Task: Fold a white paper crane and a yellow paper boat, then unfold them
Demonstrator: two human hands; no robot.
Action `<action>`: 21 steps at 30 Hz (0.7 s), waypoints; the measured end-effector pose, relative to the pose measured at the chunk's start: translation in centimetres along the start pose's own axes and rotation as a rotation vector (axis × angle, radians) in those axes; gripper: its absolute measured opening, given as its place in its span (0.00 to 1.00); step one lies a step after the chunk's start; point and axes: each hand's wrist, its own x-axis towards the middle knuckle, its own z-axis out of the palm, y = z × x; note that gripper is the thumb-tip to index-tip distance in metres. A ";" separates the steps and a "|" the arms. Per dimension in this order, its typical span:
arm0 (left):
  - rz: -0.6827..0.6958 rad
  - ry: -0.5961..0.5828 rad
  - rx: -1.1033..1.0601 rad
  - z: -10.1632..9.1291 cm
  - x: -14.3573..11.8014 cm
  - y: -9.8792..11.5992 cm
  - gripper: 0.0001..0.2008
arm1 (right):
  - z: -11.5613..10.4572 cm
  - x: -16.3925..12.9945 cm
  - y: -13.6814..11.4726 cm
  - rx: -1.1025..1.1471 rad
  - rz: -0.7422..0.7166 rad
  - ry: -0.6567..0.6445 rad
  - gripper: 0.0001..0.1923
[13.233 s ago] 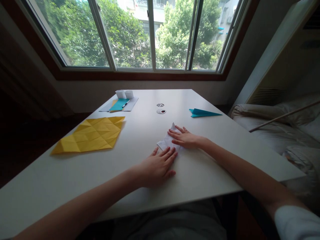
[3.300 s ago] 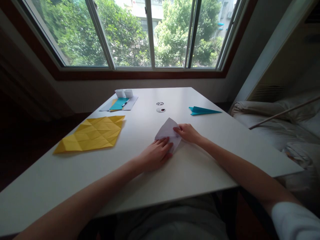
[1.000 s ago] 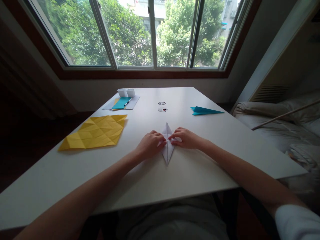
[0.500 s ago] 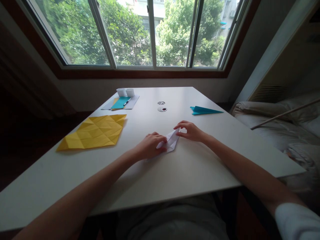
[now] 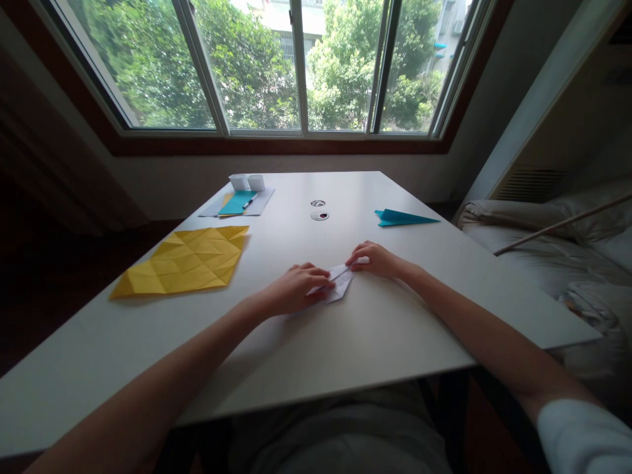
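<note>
A small folded white paper [image 5: 340,284] lies flat near the middle of the white table [image 5: 345,342]. My left hand [image 5: 295,287] curls over its left end and pins it down with the fingertips. My right hand [image 5: 376,258] pinches and presses the paper's far right tip against the tabletop. Most of the paper is hidden under the two hands.
A creased yellow sheet [image 5: 185,268] lies to the left. At the back left sit a teal sheet with a pen [image 5: 237,203] and two small white boxes [image 5: 247,182]. A teal paper plane [image 5: 402,217] rests at the back right, two round grommets [image 5: 319,210] mid-table, bedding [image 5: 557,257] to the right.
The white paper stood as an upright narrow diamond a second ago; it has since been turned sideways and pressed flat. Both hands shifted with it, the right one lowering onto the tip.
</note>
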 end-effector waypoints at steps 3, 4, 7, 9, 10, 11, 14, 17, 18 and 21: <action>0.009 0.008 -0.002 0.1 0.0 0.0 0.14 | -0.1 0.0 0.3 -0.007 0.000 0.000 0.10; 0.013 0.011 -0.006 0.1 0.0 0.0 0.14 | -0.1 0.0 0.5 -0.010 0.000 0.000 0.10; 0.023 0.017 -0.015 0.1 0.0 0.0 0.14 | -0.2 0.1 0.8 -0.026 0.013 -0.001 0.10; 0.033 0.018 -0.015 0.1 0.0 0.0 0.14 | -0.3 0.1 1.1 -0.045 0.030 -0.004 0.09; 0.038 0.017 -0.014 0.0 0.1 0.1 0.14 | -0.3 0.1 1.2 -0.056 0.038 -0.007 0.08; 0.044 0.017 -0.011 0.0 0.1 0.1 0.14 | -0.4 0.1 1.3 -0.066 0.043 -0.011 0.08; 0.058 0.015 -0.003 -0.2 0.2 0.3 0.14 | -0.5 0.1 1.6 -0.087 0.042 -0.022 0.07; 0.067 0.012 0.016 -0.3 0.2 0.3 0.14 | -0.5 0.0 1.8 -0.093 0.038 -0.017 0.07; 0.068 0.008 0.027 -0.3 0.2 0.4 0.14 | -0.5 0.0 1.9 -0.095 0.041 -0.014 0.07; 0.069 0.001 0.064 -0.3 0.1 0.5 0.14 | -0.4 -0.1 1.9 -0.111 0.071 0.000 0.07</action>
